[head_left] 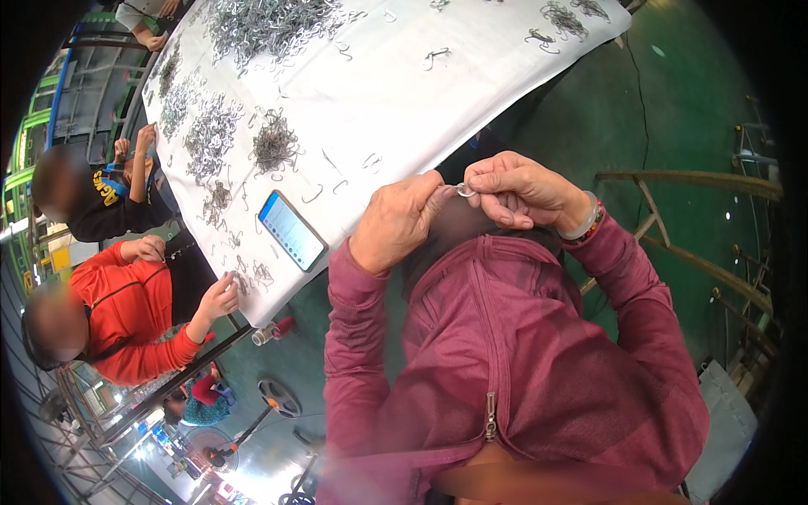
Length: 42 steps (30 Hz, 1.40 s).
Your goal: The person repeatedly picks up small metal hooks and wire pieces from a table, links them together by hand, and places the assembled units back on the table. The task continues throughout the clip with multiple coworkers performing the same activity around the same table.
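Note:
My left hand (396,220) and my right hand (523,192) meet just off the near edge of the table. Between their pinched fingertips is a small shiny metal hook (464,191), curved and silvery, partly covered by the fingers. Both hands are closed on it, thumb against forefinger. On the white-covered table (404,101) ahead lie many loose metal hooks. One darker heap of hooks (275,141) and a lighter heap (214,135) are to the left. The biggest pile of hooks (273,32) sits at the far side.
A lit phone (290,231) lies near the table's front corner. At the left edge a person in red (130,295) and another in black (118,198) handle hooks. Metal rails (699,183) stand on the green floor to the right; a fan (210,450) stands lower left.

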Each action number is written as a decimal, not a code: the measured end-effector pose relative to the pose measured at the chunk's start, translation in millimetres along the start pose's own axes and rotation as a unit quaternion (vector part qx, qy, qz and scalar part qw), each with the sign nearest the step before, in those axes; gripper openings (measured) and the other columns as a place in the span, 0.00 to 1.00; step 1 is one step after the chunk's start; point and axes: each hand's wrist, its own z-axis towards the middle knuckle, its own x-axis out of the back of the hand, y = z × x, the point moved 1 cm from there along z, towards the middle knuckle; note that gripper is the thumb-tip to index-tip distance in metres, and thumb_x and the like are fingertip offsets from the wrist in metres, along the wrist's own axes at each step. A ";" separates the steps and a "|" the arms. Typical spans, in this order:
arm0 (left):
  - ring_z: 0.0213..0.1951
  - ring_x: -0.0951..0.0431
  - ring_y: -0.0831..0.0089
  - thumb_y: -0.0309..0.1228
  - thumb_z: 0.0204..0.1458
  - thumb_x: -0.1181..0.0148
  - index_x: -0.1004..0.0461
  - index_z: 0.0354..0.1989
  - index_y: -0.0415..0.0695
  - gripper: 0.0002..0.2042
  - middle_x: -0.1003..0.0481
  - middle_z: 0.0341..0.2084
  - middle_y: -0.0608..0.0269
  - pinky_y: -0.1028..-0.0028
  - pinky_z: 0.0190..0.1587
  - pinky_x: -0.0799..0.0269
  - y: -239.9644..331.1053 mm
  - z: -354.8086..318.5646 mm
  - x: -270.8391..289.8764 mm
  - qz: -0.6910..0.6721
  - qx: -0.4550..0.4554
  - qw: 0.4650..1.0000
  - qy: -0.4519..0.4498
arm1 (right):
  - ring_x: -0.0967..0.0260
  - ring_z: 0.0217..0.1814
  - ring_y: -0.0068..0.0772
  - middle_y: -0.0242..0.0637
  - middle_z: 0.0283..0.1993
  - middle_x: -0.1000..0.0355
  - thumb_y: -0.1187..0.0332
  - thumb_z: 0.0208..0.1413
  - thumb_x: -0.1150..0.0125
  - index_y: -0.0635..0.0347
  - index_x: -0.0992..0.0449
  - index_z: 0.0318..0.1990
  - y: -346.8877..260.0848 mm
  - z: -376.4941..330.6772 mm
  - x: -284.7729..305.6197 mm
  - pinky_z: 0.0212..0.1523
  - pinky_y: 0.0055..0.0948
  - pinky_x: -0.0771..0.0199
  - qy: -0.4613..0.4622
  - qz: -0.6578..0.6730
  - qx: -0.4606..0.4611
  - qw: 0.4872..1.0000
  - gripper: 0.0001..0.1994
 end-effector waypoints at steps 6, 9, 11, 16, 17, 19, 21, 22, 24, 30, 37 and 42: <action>0.19 0.26 0.64 0.32 0.62 0.50 0.31 0.29 0.39 0.11 0.29 0.16 0.59 0.69 0.24 0.31 -6.0 -0.5 -15.6 -0.090 -0.043 0.992 -0.073 | 0.43 0.09 0.18 0.35 0.15 0.34 0.62 0.64 0.51 0.68 0.30 0.35 1.3 -19.2 4.8 0.10 0.16 0.44 0.034 -0.032 -0.039 0.998 0.15; 0.23 0.25 0.60 0.33 0.62 0.51 0.31 0.33 0.40 0.09 0.28 0.20 0.55 0.66 0.27 0.30 -8.6 11.0 -26.5 -0.111 -0.050 0.987 -0.102 | 0.43 0.10 0.17 0.31 0.15 0.36 0.60 0.65 0.53 0.64 0.31 0.33 0.2 -27.8 6.4 0.12 0.15 0.46 0.079 -0.125 -0.004 0.989 0.15; 0.27 0.25 0.54 0.32 0.60 0.50 0.33 0.34 0.41 0.07 0.29 0.22 0.54 0.60 0.29 0.32 -2.2 19.9 -36.7 -0.082 -0.117 0.989 -0.029 | 0.46 0.11 0.15 0.28 0.14 0.37 0.61 0.66 0.53 0.59 0.33 0.31 -0.5 -34.0 8.6 0.12 0.15 0.51 0.121 -0.186 0.010 0.975 0.13; 0.30 0.22 0.56 0.29 0.54 0.49 0.30 0.33 0.39 0.06 0.26 0.27 0.55 0.61 0.30 0.26 12.3 32.1 -58.6 0.096 -0.117 0.988 -0.034 | 0.46 0.13 0.12 0.27 0.16 0.37 0.59 0.66 0.53 0.57 0.34 0.33 4.1 -42.4 19.6 0.14 0.13 0.52 0.155 -0.201 0.036 0.967 0.13; 0.30 0.21 0.56 0.29 0.53 0.49 0.29 0.33 0.38 0.06 0.25 0.27 0.53 0.62 0.30 0.25 15.2 30.7 -61.7 0.118 -0.103 0.985 -0.066 | 0.45 0.14 0.13 0.27 0.16 0.36 0.59 0.66 0.54 0.56 0.35 0.33 7.4 -43.7 20.2 0.15 0.13 0.51 0.153 -0.221 0.019 0.963 0.13; 0.31 0.21 0.56 0.30 0.53 0.48 0.29 0.31 0.37 0.08 0.23 0.28 0.50 0.62 0.29 0.26 17.9 26.9 -63.1 0.115 -0.089 0.983 -0.116 | 0.41 0.19 0.15 0.27 0.21 0.34 0.60 0.67 0.56 0.57 0.34 0.36 12.3 -46.3 17.2 0.20 0.15 0.45 0.123 -0.321 0.021 0.939 0.12; 0.30 0.21 0.56 0.32 0.55 0.48 0.29 0.31 0.37 0.09 0.24 0.26 0.50 0.60 0.28 0.27 17.8 21.9 -59.1 0.090 -0.066 0.987 -0.112 | 0.34 0.31 0.29 0.37 0.32 0.32 0.70 0.64 0.54 0.62 0.34 0.51 15.9 -46.2 9.3 0.34 0.26 0.32 0.171 -0.553 0.116 0.807 0.11; 0.29 0.21 0.55 0.33 0.55 0.48 0.30 0.31 0.37 0.10 0.24 0.25 0.50 0.60 0.27 0.27 17.7 20.0 -57.0 0.083 -0.051 0.988 -0.122 | 0.33 0.34 0.34 0.40 0.36 0.32 0.73 0.62 0.52 0.63 0.35 0.57 17.4 -43.1 3.4 0.39 0.29 0.29 0.178 -0.655 0.218 0.701 0.16; 0.26 0.23 0.50 0.35 0.59 0.51 0.30 0.31 0.36 0.13 0.25 0.22 0.47 0.56 0.28 0.29 18.1 18.7 -53.7 0.012 -0.019 0.993 -0.115 | 0.33 0.37 0.39 0.43 0.38 0.33 0.77 0.58 0.50 0.64 0.37 0.61 8.7 -40.3 -1.7 0.42 0.32 0.30 0.123 -0.672 0.264 0.681 0.22; 0.27 0.24 0.46 0.35 0.61 0.55 0.29 0.34 0.36 0.14 0.25 0.23 0.44 0.52 0.31 0.29 19.5 6.8 -46.2 -0.102 0.053 0.989 -0.088 | 0.34 0.34 0.42 0.43 0.34 0.34 0.84 0.50 0.45 0.64 0.36 0.62 -0.7 -34.8 -18.3 0.37 0.34 0.31 0.063 -0.692 0.251 0.674 0.28; 0.24 0.23 0.56 0.31 0.60 0.58 0.31 0.30 0.35 0.13 0.26 0.22 0.51 0.61 0.29 0.27 25.7 -11.1 -27.3 -0.164 0.069 0.973 -0.146 | 0.38 0.27 0.36 0.37 0.27 0.38 0.82 0.44 0.42 0.66 0.33 0.58 -10.6 -31.9 -36.4 0.28 0.32 0.34 -0.031 -0.813 0.318 0.487 0.28; 0.22 0.27 0.77 0.30 0.60 0.58 0.33 0.27 0.39 0.12 0.33 0.18 0.66 0.75 0.26 0.29 30.6 -22.7 -24.8 -0.503 0.180 0.823 -0.195 | 0.39 0.22 0.33 0.34 0.23 0.38 0.78 0.40 0.41 0.68 0.29 0.50 -12.1 -32.5 -43.3 0.21 0.30 0.37 -0.073 -0.753 0.422 0.500 0.23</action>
